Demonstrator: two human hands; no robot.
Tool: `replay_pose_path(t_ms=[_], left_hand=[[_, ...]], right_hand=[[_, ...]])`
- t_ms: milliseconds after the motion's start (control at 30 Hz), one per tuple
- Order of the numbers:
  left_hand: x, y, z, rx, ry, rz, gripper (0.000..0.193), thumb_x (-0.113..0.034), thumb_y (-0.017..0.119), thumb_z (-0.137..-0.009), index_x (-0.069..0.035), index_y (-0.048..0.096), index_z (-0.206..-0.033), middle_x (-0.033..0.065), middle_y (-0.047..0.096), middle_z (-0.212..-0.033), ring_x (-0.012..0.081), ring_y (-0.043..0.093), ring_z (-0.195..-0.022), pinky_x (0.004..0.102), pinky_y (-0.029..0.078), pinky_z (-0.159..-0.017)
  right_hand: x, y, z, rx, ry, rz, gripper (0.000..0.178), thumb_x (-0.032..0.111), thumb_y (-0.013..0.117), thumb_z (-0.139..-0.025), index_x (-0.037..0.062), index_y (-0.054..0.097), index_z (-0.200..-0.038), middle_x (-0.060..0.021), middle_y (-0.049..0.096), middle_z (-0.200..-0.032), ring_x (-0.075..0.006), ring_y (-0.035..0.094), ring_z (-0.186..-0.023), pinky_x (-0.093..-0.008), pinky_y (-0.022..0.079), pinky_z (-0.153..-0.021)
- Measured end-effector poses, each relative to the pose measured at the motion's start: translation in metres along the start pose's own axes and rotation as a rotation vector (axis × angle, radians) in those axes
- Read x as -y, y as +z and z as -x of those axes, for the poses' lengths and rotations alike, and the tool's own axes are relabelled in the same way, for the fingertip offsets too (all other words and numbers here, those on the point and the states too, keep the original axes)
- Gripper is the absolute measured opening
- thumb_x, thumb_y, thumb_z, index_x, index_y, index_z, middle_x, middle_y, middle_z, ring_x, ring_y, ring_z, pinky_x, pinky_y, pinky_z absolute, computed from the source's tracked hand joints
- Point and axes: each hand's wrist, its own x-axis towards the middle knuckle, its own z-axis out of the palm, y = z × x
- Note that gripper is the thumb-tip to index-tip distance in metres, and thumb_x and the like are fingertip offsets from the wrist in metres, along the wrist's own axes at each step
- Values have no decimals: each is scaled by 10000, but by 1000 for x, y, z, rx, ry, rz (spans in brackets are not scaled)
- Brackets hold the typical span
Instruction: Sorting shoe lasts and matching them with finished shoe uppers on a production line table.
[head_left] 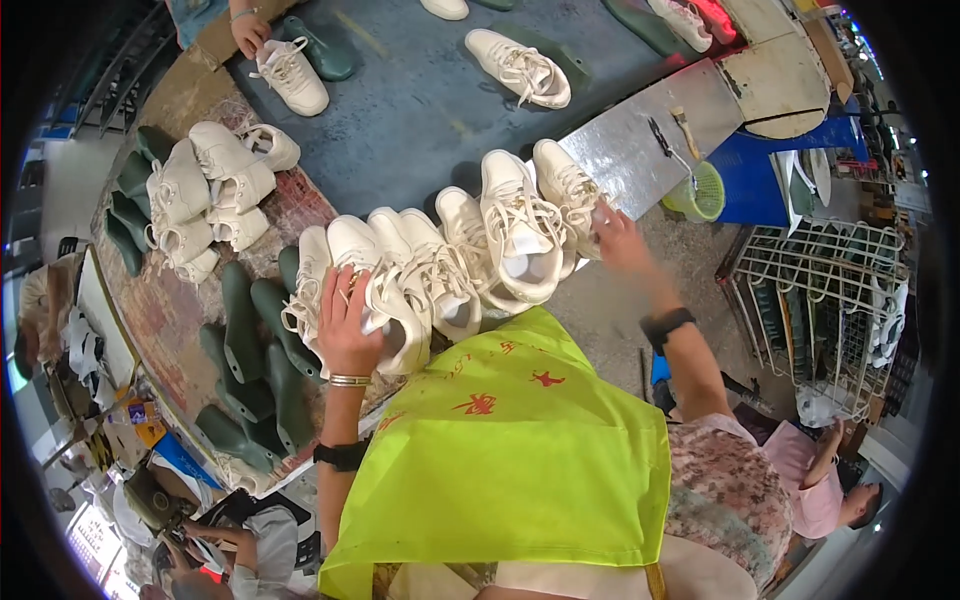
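Note:
A row of several white lace-up sneakers [520, 225] stands along the near edge of the work surface, toes pointing away from me. At the row's left end my left hand [350, 325] is closed over a white sneaker [400, 330], its fingers lying along the upper. My right hand [630, 255], partly smeared by motion, has its fingertips on the side of the rightmost sneaker [565, 185]. The palm side of both hands is hidden. One sneaker near the right end sits higher than those beside it, its laces loose.
Dark green shoe lasts [240, 320] lie left of the row, with more white sneakers [205, 190] piled beyond. Across the blue-grey belt [400, 100], another person's hand [250, 33] touches a sneaker. A yellow-green basket [695, 192] and a wire rack [820, 290] stand at right.

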Motion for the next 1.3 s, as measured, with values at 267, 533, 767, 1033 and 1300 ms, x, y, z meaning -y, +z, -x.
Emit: replay_pose_path(t_ms=[267,533,767,1033,1300], left_hand=[[-6,-1,9,57,-57,-18,596,-46,595,-645,-124,534,-1233,89,496,-1296,313,425,-1240,393,388,-992],[-2,0,15,-7,-12,-34,582,-24,618,-676,-139,525,-1239,62,495,-1299,279,415,-1253,380,390,-996],[-4,-2,12,2,-13,7,576,-39,629,-670,-140,540,-1229,91,498,-1278,299,402,-1253,396,385,-993],[-5,-1,15,-5,14,38,601,-13,635,-660,-132,531,-1239,109,507,-1262,312,410,-1243,396,381,-992],[-3,2,15,-44,56,19,623,19,611,-652,-126,517,-1251,90,510,-1272,306,430,-1229,382,395,-983]], right_hand=[[114,-92,-6,-397,-298,-268,463,140,614,-797,117,520,-1250,-110,428,-1355,-328,369,-1264,-447,309,-1043],[129,-61,8,-234,-358,-373,447,189,555,-849,162,484,-1290,-74,425,-1359,-323,382,-1251,-446,283,-1055],[80,13,65,189,-57,-97,553,-44,483,-750,125,445,-1275,-79,380,-1366,-323,485,-1120,-435,490,-859],[87,38,71,167,85,-308,614,-15,497,-764,172,338,-1327,-67,259,-1453,-379,483,-1146,-469,492,-842],[92,37,77,148,132,-319,658,1,533,-752,186,314,-1344,-62,218,-1463,-379,502,-1111,-460,499,-817]])
